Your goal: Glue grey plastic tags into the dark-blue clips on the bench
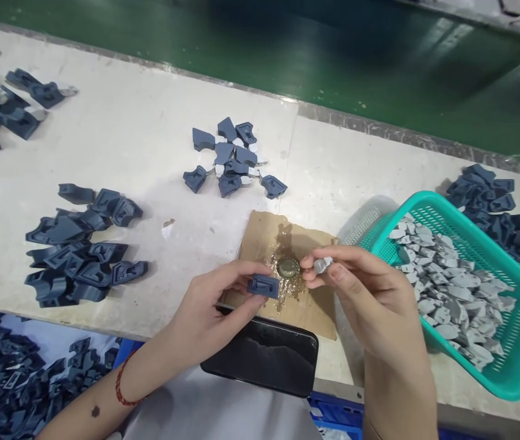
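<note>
"Looking down there, what do you see?"

"The left hand (214,308) pinches a dark blue block (264,286), and the right hand (374,299) pinches a little grey piece (322,264). The hands are apart from each other."

"Where are those two bits?"

"Up over the brown cardboard (256,241), near a round cap (288,267) with shiny wet stuff (285,289) about it."

"What else is there?"

"A green basket (511,389) of grey bits (461,290) by the right hand, and a black phone (264,360) at the near edge of the surface (150,116)."
</note>
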`<state>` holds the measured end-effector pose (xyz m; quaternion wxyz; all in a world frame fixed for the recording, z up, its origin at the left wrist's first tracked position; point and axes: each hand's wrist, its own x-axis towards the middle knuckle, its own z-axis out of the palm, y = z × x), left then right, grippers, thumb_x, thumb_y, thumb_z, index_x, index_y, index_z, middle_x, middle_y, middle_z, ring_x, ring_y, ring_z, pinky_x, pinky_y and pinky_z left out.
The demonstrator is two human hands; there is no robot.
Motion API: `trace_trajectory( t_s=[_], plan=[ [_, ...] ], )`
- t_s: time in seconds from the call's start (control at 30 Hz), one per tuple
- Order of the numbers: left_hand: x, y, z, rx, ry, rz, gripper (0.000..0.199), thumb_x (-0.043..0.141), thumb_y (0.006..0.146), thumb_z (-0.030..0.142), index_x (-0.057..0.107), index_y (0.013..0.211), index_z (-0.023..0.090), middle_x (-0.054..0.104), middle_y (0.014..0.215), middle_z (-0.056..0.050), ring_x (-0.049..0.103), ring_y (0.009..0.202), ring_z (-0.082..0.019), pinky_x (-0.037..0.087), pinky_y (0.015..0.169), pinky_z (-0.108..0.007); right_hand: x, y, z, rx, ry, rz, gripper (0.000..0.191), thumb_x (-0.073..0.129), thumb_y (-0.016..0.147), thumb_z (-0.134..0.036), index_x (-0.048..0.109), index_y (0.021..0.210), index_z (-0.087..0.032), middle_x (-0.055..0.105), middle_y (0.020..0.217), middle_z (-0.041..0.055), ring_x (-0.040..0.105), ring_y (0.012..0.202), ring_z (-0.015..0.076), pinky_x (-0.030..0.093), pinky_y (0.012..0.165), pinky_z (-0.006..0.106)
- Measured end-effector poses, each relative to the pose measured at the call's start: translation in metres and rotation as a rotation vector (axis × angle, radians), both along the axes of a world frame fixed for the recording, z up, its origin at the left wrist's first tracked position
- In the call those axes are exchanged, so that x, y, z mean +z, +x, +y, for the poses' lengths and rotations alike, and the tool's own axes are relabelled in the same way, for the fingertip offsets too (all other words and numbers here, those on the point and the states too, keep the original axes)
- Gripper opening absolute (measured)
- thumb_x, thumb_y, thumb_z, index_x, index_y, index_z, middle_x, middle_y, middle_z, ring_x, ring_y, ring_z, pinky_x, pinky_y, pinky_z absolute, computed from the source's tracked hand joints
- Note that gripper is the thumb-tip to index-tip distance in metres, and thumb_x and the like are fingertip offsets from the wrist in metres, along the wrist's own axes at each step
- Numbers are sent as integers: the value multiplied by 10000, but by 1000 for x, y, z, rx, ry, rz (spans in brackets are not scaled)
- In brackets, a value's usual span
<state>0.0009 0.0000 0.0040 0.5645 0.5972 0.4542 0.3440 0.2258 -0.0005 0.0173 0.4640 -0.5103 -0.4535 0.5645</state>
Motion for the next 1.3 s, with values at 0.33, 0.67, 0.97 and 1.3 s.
trace_trajectory(
  t_s=[0.33, 0.67, 0.97, 1.3],
  plan=[
    [3, 1, 0, -12, -8, -43, 161, 676, 947, 160, 683, 1090, 233, 762, 1016, -6, 727, 902, -116, 586, 778, -160, -8, -11, -7, -166, -16, -61, 49, 731, 971, -284, 735, 1020, -285, 795, 849, -5, 749, 778, 143, 620, 720, 232],
    [3, 1, 1, -19, 3, 47, 165, 687, 926, 169, 709, 1085, 204, 786, 1001, -30, 721, 829, -131, 596, 739, -193, -12, -13, 2, -322, 73, -327, 64, 773, 908, -272, 723, 868, -278, 682, 795, -6, 628, 720, 167, 544, 686, 306],
    [4, 2, -1, 35, -110, 0, 178, 700, 923, 200, 691, 1100, 210, 788, 1033, -35, 759, 941, -174, 624, 867, -264, -18, -11, -5, -173, 202, -576, 175, 695, 967, -283, 658, 802, -238, 647, 704, -14, 569, 611, 141, 438, 552, 273],
    [4, 3, -1, 47, -166, -82, 236, 702, 915, 176, 699, 1147, 217, 755, 1009, -48, 713, 891, -162, 599, 730, -227, -14, -17, -4, 24, 404, -801, 258, 624, 987, -208, 591, 732, -226, 623, 637, -18, 501, 499, 108, 381, 485, 255]
  ],
)
